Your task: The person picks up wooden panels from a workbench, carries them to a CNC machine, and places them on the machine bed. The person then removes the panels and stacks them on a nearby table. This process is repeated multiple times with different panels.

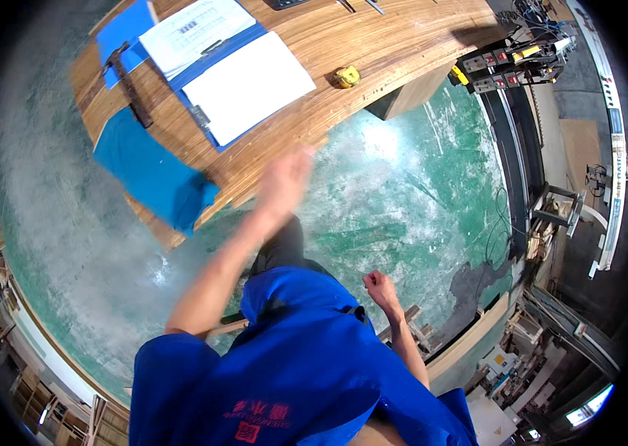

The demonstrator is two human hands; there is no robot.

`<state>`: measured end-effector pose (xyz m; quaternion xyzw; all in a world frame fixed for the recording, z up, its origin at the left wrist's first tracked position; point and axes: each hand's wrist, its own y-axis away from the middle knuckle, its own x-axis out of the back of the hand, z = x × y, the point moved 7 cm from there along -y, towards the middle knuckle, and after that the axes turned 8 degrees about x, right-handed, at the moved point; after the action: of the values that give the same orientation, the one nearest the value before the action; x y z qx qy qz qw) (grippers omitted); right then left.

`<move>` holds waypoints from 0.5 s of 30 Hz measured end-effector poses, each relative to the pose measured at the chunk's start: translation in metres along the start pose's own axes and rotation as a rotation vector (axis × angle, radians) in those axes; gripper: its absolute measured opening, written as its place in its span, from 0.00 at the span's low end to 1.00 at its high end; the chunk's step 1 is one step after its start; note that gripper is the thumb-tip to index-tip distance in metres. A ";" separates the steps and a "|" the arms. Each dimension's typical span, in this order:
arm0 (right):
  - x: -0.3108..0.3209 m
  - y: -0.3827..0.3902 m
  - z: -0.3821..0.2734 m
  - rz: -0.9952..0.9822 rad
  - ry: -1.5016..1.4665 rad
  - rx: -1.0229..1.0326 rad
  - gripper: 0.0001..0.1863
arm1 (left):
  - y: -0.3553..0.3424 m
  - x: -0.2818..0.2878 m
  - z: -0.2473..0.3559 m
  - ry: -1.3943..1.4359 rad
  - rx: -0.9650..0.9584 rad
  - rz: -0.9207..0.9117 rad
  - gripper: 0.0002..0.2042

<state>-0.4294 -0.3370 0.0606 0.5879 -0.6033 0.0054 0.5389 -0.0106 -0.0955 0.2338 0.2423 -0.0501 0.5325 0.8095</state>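
Observation:
My left hand, smeared by motion, is over the near edge of the wooden table; I cannot tell what its fingers hold. Just left of it lies a teal cloth. Beyond are a blue clipboard folder with white papers, another blue folder, a dark hammer-like tool and a yellow tape measure. My right hand hangs low at my side above the green floor, fingers curled closed; whatever they hold, if anything, is too small to make out.
A machine with red and yellow parts and a long rail run along the right. Machinery and timber boards lie at the lower right, wooden stock at the lower left. The worn green floor surrounds my legs.

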 end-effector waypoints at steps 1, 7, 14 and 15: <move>0.008 -0.007 0.000 0.012 -0.038 -0.019 0.17 | -0.035 0.020 -0.025 -0.199 -0.091 0.174 0.21; 0.074 -0.077 -0.036 0.120 -0.074 -0.023 0.17 | -0.170 0.066 -0.126 -1.044 -0.244 0.156 0.12; 0.105 -0.190 -0.116 0.008 0.071 0.160 0.15 | -0.107 0.030 -0.100 -0.811 -0.322 0.280 0.07; 0.102 -0.212 -0.128 -0.031 0.114 0.192 0.15 | -0.080 0.017 -0.108 -0.753 -0.361 0.240 0.05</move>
<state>-0.1674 -0.3923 0.0480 0.6451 -0.5591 0.0882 0.5133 0.0484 -0.0583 0.1176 0.2666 -0.4619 0.4802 0.6964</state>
